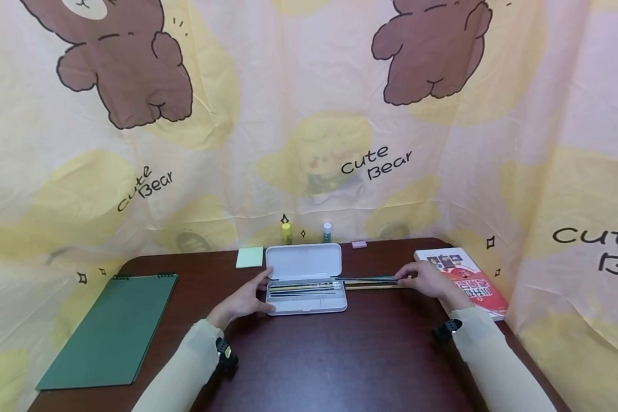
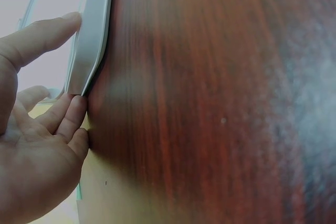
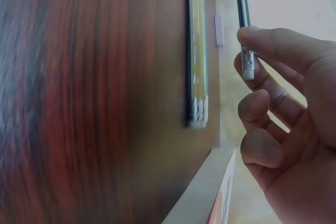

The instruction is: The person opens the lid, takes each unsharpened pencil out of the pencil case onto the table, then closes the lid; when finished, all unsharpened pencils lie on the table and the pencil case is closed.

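Note:
A light grey pencil case [image 1: 309,312] lies open on the table, its lid [image 1: 304,261] tipped back and several pencils [image 1: 300,288] lying inside. My left hand [image 1: 244,298] grips the case's left end; in the left wrist view the thumb [image 2: 52,31] rests on the case's edge and the fingertips meet its corner. Between thumb and index finger, my right hand [image 1: 426,278] pinches a dark striped pencil [image 3: 243,6] near its white eraser end. It points left toward the case. Below it, more pencils [image 3: 197,51] with white erasers lie on the table, right of the case.
A red and white book [image 1: 474,280] lies under the right forearm's side of the table. A green spiral pad [image 1: 110,332] is at the left. Along the back stand sticky notes [image 1: 249,257], a yellow tube [image 1: 286,233], a glue stick [image 1: 327,233] and a pink eraser [image 1: 359,244].

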### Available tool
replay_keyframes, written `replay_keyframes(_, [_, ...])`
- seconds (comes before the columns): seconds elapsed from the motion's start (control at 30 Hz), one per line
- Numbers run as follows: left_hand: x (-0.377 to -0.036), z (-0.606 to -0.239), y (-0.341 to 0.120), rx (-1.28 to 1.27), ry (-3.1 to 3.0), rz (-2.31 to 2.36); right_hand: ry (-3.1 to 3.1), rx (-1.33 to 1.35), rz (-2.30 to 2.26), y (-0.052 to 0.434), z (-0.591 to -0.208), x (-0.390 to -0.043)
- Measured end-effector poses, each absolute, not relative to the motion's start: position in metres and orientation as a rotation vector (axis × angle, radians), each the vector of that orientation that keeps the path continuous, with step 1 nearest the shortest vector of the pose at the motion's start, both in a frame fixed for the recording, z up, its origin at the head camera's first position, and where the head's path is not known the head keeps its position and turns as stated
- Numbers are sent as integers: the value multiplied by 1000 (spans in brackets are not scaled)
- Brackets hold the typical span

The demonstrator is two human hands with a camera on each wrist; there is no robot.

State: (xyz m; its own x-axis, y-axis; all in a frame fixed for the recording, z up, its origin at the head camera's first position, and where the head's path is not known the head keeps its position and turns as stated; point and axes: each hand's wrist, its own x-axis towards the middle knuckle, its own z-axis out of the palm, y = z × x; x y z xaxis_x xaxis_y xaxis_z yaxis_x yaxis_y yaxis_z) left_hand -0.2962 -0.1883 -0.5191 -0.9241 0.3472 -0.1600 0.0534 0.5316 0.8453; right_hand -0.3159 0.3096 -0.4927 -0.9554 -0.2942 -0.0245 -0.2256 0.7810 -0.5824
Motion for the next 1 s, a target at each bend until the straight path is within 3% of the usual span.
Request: replay_keyframes(1.0, [-297,-519,-187,323,2469,1317,2824,-301,-743,328,-505,-316])
